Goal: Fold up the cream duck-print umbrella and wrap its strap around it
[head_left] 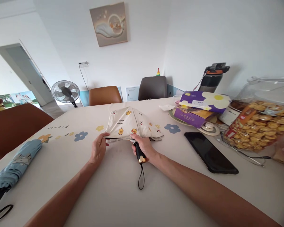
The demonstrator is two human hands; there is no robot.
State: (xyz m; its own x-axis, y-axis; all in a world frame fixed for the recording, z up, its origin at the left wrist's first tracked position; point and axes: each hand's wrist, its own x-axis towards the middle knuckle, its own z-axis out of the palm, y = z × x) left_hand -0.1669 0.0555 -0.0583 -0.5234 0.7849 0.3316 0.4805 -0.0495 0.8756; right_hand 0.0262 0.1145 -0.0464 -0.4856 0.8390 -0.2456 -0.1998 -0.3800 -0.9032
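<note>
– Blue fabric first: a rolled blue umbrella (14, 164) is lying well to the left of the left hand (98, 148), untouched. What is that hand doing?
– It is pinching the near edge of the cream umbrella (130, 124), whose duck-printed canopy is lying collapsed on the table (113, 195) just beyond both hands.
– And the right hand (144, 146)?
– It is clenching around the black handle (139, 154), with the wrist strap (141, 176) trailing toward the person.
– How far along does it look?
– Partway, I would say: the canopy is down, but its panels are spreading loose, not yet gathered or wrapped.
– To the right?
– A black phone (210, 153) is lying near the right hand; a purple box (201, 107) and a biscuit jar (257, 126) are sitting farther off.
</note>
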